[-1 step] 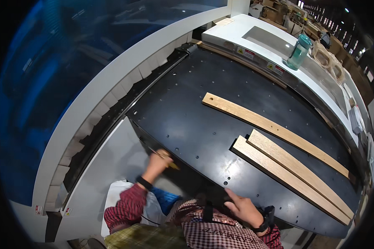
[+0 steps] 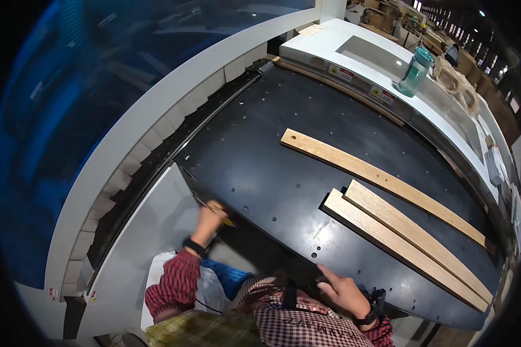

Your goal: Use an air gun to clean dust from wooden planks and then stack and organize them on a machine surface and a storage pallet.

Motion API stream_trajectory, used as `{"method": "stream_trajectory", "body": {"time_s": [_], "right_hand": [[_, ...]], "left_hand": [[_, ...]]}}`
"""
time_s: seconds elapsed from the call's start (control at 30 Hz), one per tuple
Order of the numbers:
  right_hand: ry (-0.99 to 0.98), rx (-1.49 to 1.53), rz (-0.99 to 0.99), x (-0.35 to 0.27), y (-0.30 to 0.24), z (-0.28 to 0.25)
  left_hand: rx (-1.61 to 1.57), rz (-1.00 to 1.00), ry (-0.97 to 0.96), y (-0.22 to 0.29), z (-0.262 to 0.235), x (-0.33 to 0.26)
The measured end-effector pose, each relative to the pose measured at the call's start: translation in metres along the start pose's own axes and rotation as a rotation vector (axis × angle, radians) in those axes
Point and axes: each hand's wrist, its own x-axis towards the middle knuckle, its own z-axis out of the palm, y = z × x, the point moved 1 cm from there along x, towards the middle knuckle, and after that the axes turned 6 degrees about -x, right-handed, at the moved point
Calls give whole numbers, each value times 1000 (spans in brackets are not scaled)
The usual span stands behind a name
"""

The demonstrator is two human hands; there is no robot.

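My left hand (image 2: 210,220) is off the near left edge of the dark machine table. It is closed around a thin tool with a yellow end (image 2: 228,221); motion blur hides what kind it is. My right hand (image 2: 344,295) rests by the table's near edge, index finger stretched out and thumb apart. A small dark shape shows by that thumb, too unclear to name. Two pale wooden strips (image 2: 399,246) lie side by side on the black table (image 2: 260,168), right of centre. Beyond them is a longer wooden strip (image 2: 353,165) with a hole near its end.
A blue-windowed machine hood (image 2: 156,87) with pale curtain strips (image 2: 139,151) borders the left side. Across the far side runs a white machine housing (image 2: 324,43), with a teal bottle (image 2: 415,74) on it. A grey panel (image 2: 156,211) stands at the near left.
My left hand has shifted left and slightly upward with the thin tool. My right hand has moved only slightly, and the wooden strips stay put.
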Motion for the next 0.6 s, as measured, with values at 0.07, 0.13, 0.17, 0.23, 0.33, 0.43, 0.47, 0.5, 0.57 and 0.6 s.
{"method": "stream_trajectory", "body": {"time_s": [0.07,0.13,0.17,0.23,0.33,0.43,0.47,0.5,0.57,0.6], "right_hand": [[-11,36,76,-15,-8,-10],[31,44,143,-30,10,-12],[7,72,170,-32,9,-11],[-37,142,135,-33,3,-11],[18,59,340,-47,17,-7],[111,208,251,-55,8,-2],[80,267,265,-59,5,-4],[137,283,315,-76,17,-10],[279,279,462,-123,34,-36],[348,296,504,-142,36,-47]], "left_hand": [[19,68,170,-73,-54,62],[108,-91,147,-101,-37,106],[125,-97,162,-128,-59,118],[732,-32,15,-165,-128,130],[398,-241,154,-172,-15,146],[309,-202,240,-168,-130,139],[337,-208,280,-161,-165,131],[308,-195,282,-134,-122,140],[240,-88,244,-38,-30,124],[226,16,263,17,-20,100]]}}
